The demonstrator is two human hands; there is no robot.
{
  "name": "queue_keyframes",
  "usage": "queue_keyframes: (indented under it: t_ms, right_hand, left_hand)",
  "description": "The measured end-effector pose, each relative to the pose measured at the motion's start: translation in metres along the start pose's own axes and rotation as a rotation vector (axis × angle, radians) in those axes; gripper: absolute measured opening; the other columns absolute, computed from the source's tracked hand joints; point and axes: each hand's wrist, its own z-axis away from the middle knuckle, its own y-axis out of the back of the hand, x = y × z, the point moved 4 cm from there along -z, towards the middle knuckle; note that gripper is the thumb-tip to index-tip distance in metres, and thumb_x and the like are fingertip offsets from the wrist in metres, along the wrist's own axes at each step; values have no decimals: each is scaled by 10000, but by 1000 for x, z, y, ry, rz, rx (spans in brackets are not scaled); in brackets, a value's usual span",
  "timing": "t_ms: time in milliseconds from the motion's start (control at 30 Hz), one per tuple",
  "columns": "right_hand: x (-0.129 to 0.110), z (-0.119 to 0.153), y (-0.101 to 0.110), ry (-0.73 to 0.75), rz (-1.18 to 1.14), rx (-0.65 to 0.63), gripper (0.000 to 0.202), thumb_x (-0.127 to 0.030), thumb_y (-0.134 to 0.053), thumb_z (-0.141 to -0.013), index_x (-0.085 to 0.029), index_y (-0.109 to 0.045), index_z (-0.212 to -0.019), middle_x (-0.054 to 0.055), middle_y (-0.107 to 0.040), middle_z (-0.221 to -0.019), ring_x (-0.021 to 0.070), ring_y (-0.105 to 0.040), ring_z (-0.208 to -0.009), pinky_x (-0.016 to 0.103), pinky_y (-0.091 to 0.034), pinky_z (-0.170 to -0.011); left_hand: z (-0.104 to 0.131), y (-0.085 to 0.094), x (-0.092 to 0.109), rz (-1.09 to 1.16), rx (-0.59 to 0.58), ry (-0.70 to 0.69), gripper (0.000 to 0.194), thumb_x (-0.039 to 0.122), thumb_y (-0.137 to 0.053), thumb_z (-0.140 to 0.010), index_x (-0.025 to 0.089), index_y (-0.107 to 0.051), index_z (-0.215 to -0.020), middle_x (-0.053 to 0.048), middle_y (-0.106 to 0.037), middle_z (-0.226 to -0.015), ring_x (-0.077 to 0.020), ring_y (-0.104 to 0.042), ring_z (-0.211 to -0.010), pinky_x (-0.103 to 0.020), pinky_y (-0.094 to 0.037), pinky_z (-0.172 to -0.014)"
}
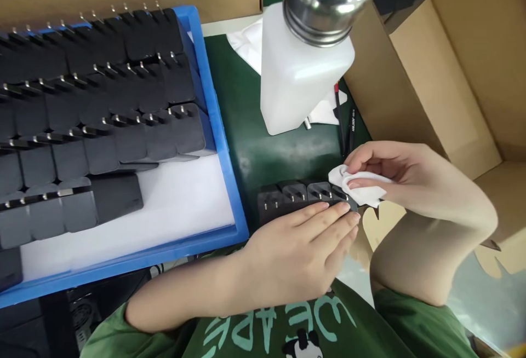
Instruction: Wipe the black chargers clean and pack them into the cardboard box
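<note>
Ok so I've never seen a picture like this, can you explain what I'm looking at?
There's no machine here: a person works bare-handed, seen by one camera worn on their own head, looking forward and down. Their left hand rests against a row of black plug adapters on the green work surface. Their right hand pinches a folded white cloth at the right end of that row. Beyond the hands stands a whitish bottle with a metal top. On the left, a blue tray holds rows of similar black plugs; on the right is a cardboard box.
</note>
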Motion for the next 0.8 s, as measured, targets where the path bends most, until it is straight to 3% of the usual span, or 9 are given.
queue_keyframes:
  t_ms: [233, 333, 467, 700, 800]
  right_hand:
    - [-6, -23, -16, 107, 80, -70, 284, -389, -763, -811, -200, -567, -730, -31, -573, -652, 106, -508, -587, 253, -402, -534]
    - [-14, -34, -23, 186, 208, -82, 301, -342, -712, -822, -200, -495, -669, -53, -512, -599, 91, -476, -577, 244, -343, -523]
    - [-26, -48, -32, 234, 425, -103, 326, -274, -669, -797, -198, -407, -619, -73, -381, -543, 72, -326, -543, 239, -256, -488]
    - [-45, -71, -55, 172, 817, -118, 633, -624, -635, -785, -215, -247, -496, -43, -224, -467, 88, -165, -487, 310, -174, -449]
    - [-48, -72, -52, 208, 806, -136, 613, -618, -675, -760, -215, -281, -517, -44, -246, -489, 98, -189, -515, 314, -190, -485]
  left_hand:
    - [-1, -2, -6, 67, -60, 72, 334, 116, -430, -1029, 108, -662, -1269, -11, -665, -1357, -160, -624, -1285, -298, -484, -1134]
    - [-2, 0, -7, 73, -72, 62, 350, 101, -401, -1033, 109, -665, -1262, -7, -664, -1357, -160, -627, -1281, -299, -487, -1132]
    - [-2, 0, -7, 61, -83, 41, 363, 90, -386, -1036, 99, -647, -1287, -10, -662, -1360, -163, -621, -1289, -299, -494, -1130]
    - [-2, 0, -7, 86, -127, 28, 389, 81, -352, -1036, 99, -643, -1293, -21, -644, -1391, -171, -595, -1321, -307, -483, -1148]
    - [-1, -2, -7, 101, -158, 28, 388, 90, -354, -1038, 90, -624, -1317, -40, -621, -1422, -188, -573, -1347, -331, -465, -1169]
